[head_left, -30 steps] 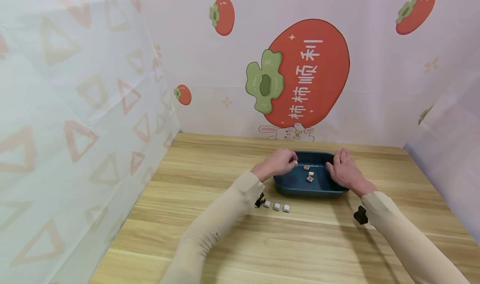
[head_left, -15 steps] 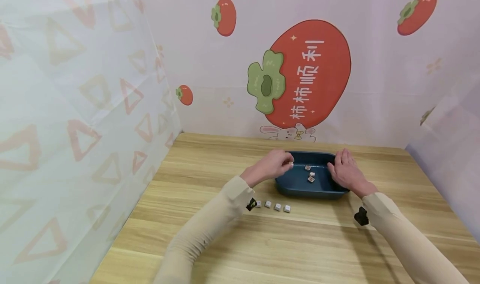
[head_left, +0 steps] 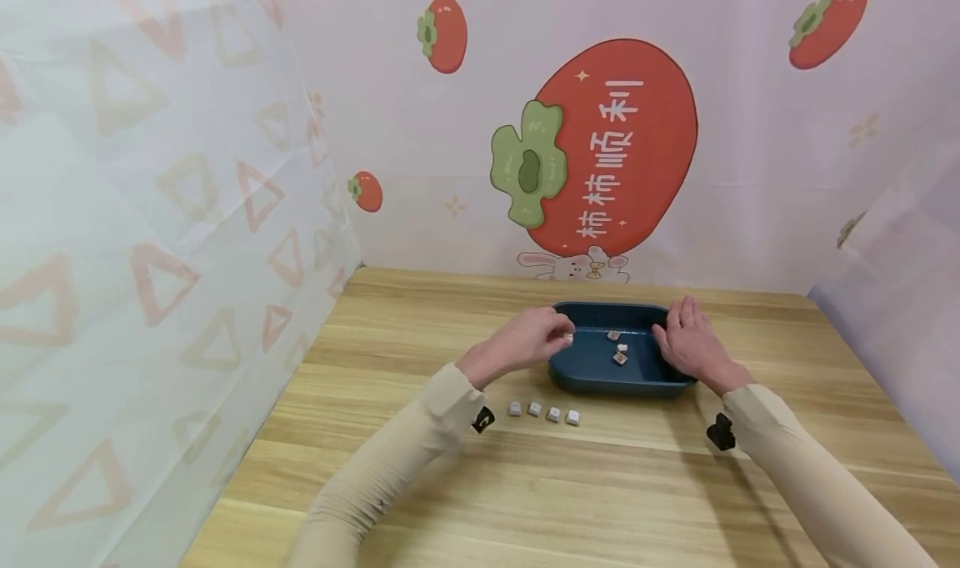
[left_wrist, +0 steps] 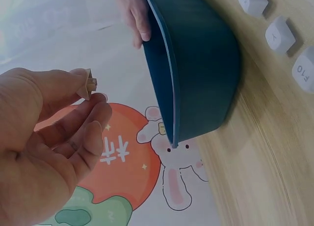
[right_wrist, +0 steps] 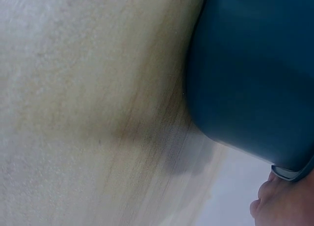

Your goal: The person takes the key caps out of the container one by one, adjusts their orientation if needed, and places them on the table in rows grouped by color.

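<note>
Persimmon-printed wall covering (head_left: pixel 750 143) stands behind a wooden table (head_left: pixel 450 485), on which a blue tray (head_left: pixel 622 384) lies with its long axis running left to right. Across the tray's right end rests the person's right hand (head_left: pixel 692 343), fingers straight and thumb apart, while the left hand (head_left: pixel 528 337) is near the opposite end, beyond four white key caps (head_left: pixel 535 409) in a row, with a few small pieces (head_left: pixel 620 358) inside the tray. Between left thumb and forefinger, right at their tips, a small key cap (left_wrist: pixel 89 85) is pinched, its stemmed underside pointing away from the palm, toward the tray and apart from its rim.
</note>
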Demonstrator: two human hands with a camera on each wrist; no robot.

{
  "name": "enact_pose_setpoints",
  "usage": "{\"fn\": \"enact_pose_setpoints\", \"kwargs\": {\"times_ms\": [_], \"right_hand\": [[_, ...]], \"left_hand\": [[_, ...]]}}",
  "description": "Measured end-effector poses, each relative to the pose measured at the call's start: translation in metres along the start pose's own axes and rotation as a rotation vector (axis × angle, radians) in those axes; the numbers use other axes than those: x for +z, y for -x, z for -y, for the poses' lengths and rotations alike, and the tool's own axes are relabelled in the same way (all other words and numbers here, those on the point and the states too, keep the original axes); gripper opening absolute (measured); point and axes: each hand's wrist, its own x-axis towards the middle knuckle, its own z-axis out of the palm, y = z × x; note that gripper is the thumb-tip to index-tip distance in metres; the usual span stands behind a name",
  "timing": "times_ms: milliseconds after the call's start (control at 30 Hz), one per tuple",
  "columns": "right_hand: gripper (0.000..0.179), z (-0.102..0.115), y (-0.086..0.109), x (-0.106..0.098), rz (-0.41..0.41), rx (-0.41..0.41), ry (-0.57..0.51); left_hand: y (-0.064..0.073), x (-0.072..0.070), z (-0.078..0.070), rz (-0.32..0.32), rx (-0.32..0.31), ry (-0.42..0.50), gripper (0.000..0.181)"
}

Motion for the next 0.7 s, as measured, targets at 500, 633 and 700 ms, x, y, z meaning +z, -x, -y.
{"fn": "enact_pose_setpoints", "kwargs": {"times_ms": [500, 633, 700], "right_hand": [[0.067, -0.001, 0.0, 0.001, -0.015, -0.003, -0.025], [0.068, -0.002, 0.0, 0.002, -0.016, -0.001, -0.015], [0.068, -0.002, -0.001, 0.003, -0.014, -0.001, -0.011]], "left_hand": [[0.022, 0.008, 0.009, 0.008, -0.017, 0.024, 0.021], [0.031, 0.013, 0.01, 0.008, -0.01, 0.033, 0.018], [0.034, 0.017, 0.011, 0.012, -0.012, 0.022, 0.017]]}}
